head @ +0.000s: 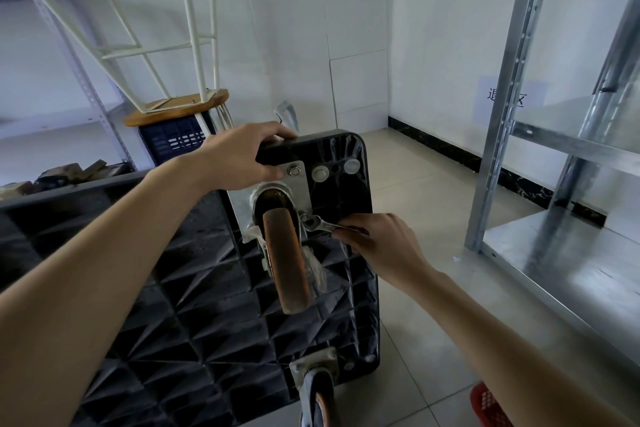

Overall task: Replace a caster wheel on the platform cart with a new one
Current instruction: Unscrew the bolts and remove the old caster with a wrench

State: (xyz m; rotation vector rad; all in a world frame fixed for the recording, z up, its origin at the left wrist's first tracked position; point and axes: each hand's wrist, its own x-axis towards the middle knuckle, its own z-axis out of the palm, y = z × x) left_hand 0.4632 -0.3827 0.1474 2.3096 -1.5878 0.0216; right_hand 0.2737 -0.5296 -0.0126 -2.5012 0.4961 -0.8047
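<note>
The black platform cart [194,305] stands tipped on its side, its ribbed underside facing me. A caster with a brown wheel [285,260] sits on a metal mounting plate [298,180] near the cart's upper corner. My left hand [242,156] grips that top corner, the thumb lying beside a nut on the plate. My right hand [377,239] holds a small metal wrench [320,224] whose head sits on a bolt at the plate's lower right. A second caster [317,388] with an orange and grey wheel is mounted at the lower corner.
A metal shelving rack [561,163] stands close on the right. An upturned stool [173,104] rests on a dark crate behind the cart. A red basket [488,406] lies on the tiled floor at the lower right. A second rack is at the left.
</note>
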